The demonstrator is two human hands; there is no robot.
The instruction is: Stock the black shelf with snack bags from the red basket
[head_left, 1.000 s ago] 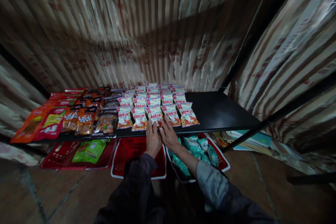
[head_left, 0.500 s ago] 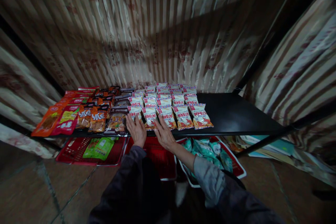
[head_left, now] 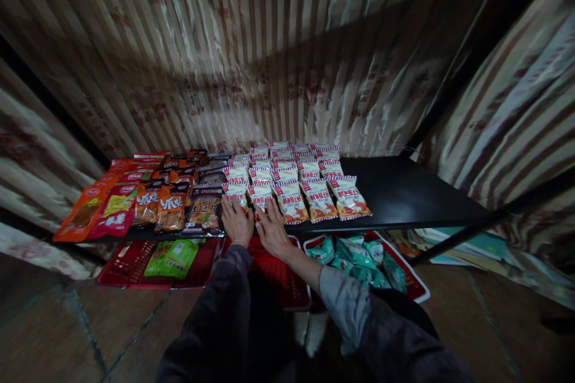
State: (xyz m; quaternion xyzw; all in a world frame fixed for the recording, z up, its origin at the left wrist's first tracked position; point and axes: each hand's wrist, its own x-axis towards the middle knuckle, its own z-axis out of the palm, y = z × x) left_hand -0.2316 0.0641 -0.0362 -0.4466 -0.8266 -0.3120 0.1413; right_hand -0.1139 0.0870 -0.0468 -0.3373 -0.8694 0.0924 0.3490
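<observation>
Rows of white snack bags (head_left: 288,200) with red lettering and striped top edges stand on a black shelf (head_left: 404,194). My left hand (head_left: 237,222) lies with outstretched fingers against the leftmost front white bag. Beside it, my right hand (head_left: 273,232) rests its spread fingers on the lower part of the second white bag. Neither hand grips anything. Just left of my left hand is a dark brown bag of potato slices (head_left: 203,208). Orange-and-black bags (head_left: 173,206) line up farther left.
A pink bag (head_left: 114,209) and an orange bag (head_left: 83,206) lie at the shelf's left end. Below are red baskets, one with green packets (head_left: 173,258), another with teal packets (head_left: 359,257). Black posts (head_left: 503,212) frame the shelf; a striped curtain (head_left: 269,60) hangs behind.
My right hand has shifted left, from the third white bag toward the second, closer to my left hand. The view has moved slightly. The bags keep about the same arrangement.
</observation>
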